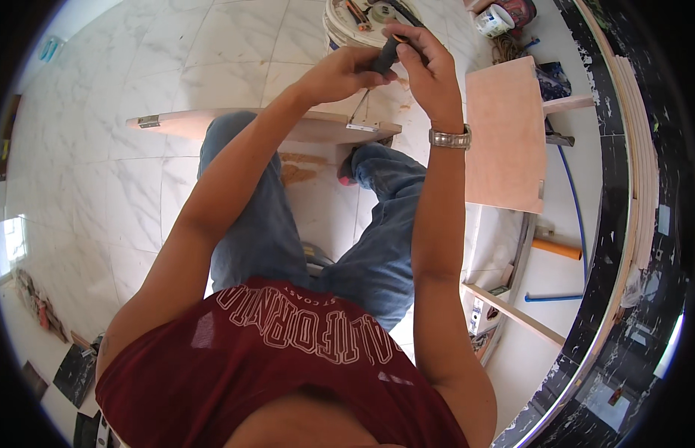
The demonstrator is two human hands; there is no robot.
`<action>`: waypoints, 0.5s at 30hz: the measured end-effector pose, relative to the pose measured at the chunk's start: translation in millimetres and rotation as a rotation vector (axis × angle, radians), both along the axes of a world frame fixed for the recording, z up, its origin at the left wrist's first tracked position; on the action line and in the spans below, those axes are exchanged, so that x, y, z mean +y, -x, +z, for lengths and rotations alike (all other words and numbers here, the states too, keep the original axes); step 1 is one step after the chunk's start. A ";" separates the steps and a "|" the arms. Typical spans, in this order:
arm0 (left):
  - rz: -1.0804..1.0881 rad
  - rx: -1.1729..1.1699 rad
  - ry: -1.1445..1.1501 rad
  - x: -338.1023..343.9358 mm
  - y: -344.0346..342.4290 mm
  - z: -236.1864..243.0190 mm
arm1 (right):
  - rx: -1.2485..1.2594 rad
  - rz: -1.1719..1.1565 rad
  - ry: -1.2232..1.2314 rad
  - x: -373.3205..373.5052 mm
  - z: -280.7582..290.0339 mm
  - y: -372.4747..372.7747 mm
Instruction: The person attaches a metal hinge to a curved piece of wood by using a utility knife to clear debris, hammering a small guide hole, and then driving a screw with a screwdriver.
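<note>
Near the top centre, my left hand (346,75) grips the lower end of a black cylindrical tool handle (386,57) with an orange ring. My right hand (429,78), watch at the wrist, has its fingers closed around the upper end of the same handle. Just below, a curved wooden board (184,125) lies crosswise at my legs, with metal fittings at its left end and near its right end. A thin metal piece (358,108) rises from the right fitting. A white bucket (338,28) with small tools on its top stands behind my hands.
A rectangular wooden panel (503,134) lies at the right, beside wood strips, an orange pipe (556,248), blue tubing (553,297) and a white cup (494,21). A black marble-patterned ledge (616,172) runs along the right edge. Dark tile pieces (75,373) sit at the lower left.
</note>
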State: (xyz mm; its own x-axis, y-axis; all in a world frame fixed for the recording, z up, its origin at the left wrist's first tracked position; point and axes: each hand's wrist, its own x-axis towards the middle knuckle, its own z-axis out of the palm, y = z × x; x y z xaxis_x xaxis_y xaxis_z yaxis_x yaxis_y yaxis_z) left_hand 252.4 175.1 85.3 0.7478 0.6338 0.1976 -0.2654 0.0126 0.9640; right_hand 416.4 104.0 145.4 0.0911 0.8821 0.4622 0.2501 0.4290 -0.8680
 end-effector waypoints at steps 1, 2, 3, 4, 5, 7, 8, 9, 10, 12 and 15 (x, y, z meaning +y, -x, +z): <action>0.053 0.186 -0.149 -0.1 -0.7 2.4 | -0.001 -0.003 -0.001 -1.4 -1.8 -1.8; 0.108 0.372 -0.296 -1.9 -1.1 7.2 | -0.181 -0.109 -0.043 -4.3 -1.0 1.7; 0.105 0.371 -0.295 -5.1 -4.0 11.6 | -0.362 -0.214 -0.083 -6.1 -0.9 5.4; 0.158 0.512 -0.319 -9.8 -9.1 15.7 | -0.363 -0.216 -0.081 -6.0 -5.5 8.1; 0.215 0.650 -0.346 -11.6 -11.9 21.5 | -0.285 -0.266 -0.048 -4.4 -7.4 13.0; 0.265 0.415 -0.387 -11.5 -11.5 2.4 | -0.210 -0.317 -0.019 -1.7 -9.4 20.2; 0.308 0.182 -0.420 -11.2 -9.7 -1.8 | -0.045 -0.254 -0.053 -1.3 -8.2 24.3; 0.305 0.176 -0.424 -7.7 -6.1 -5.3 | 0.119 -0.189 -0.086 -0.6 -6.4 26.2; 0.163 0.077 -0.200 -3.8 -0.8 -8.7 | 0.116 -0.192 -0.091 2.0 -6.5 23.4; 0.008 -0.026 0.026 -3.4 4.8 -2.6 | 0.044 -0.074 -0.005 4.6 -8.1 14.3; 0.080 0.261 -0.191 -1.8 7.3 7.4 | -0.402 -0.334 -0.172 7.1 -13.7 27.8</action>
State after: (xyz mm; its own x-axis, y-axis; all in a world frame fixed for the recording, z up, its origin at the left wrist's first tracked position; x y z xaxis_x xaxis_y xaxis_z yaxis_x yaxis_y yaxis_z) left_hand 245.1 173.3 92.7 0.7379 0.6628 0.1272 -0.0024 -0.1860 0.9826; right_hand 388.5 111.1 131.7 0.1396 0.7440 0.6535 0.6948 0.3966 -0.6000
